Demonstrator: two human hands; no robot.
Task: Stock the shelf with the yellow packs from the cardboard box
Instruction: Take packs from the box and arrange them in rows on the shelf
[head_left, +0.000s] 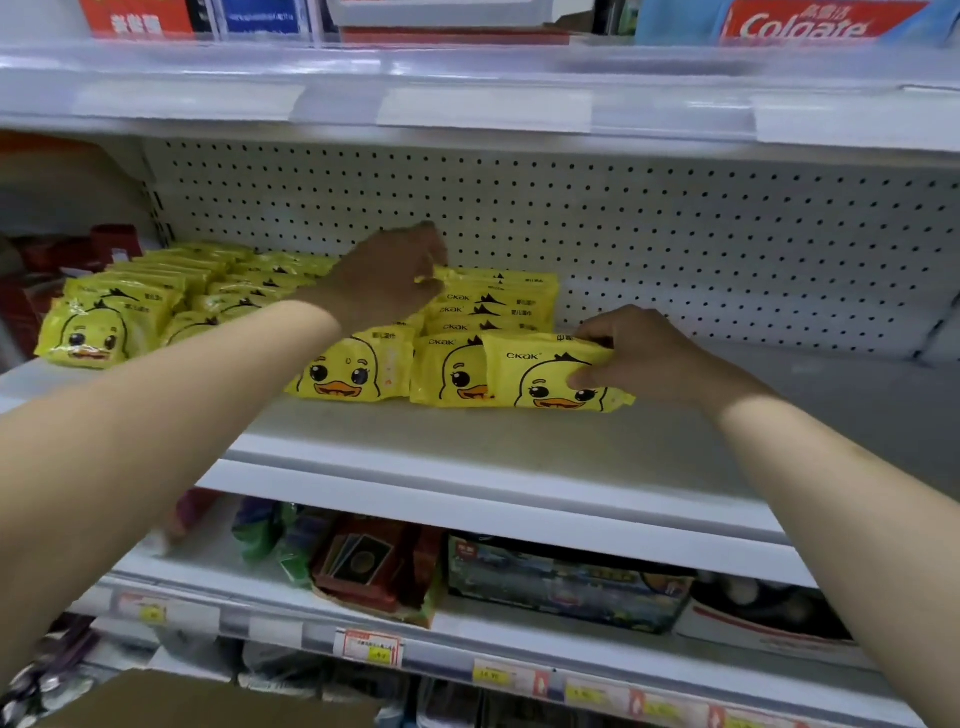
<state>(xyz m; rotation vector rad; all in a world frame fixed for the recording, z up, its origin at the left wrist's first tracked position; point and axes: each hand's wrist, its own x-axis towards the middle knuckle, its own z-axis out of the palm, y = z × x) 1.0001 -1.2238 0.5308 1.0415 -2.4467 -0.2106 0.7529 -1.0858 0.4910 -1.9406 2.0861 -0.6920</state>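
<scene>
Yellow pack (556, 371) in play sits at the near right end of the rows on the shelf (467, 441), overlapping its neighbour, with the right grip (644, 358) curled round its right end. Left grip (389, 275) is on the far stack (493, 296); can't tell if it's pinching or just steadying. Packs only reach mid-shelf, so I'd guess halfway. The cardboard box (208, 701) is down near, contents hidden.

— What's at the back?
— A white pegboard panel (675, 218), evenly lit.
— And the furniture?
— A white shelf (571, 452). The upper shelf (467, 67) carries a Colgate box (810, 23); the lower shelf (218, 551) has boxed goods (566, 582), with price tags (371, 648) on its rail.
</scene>
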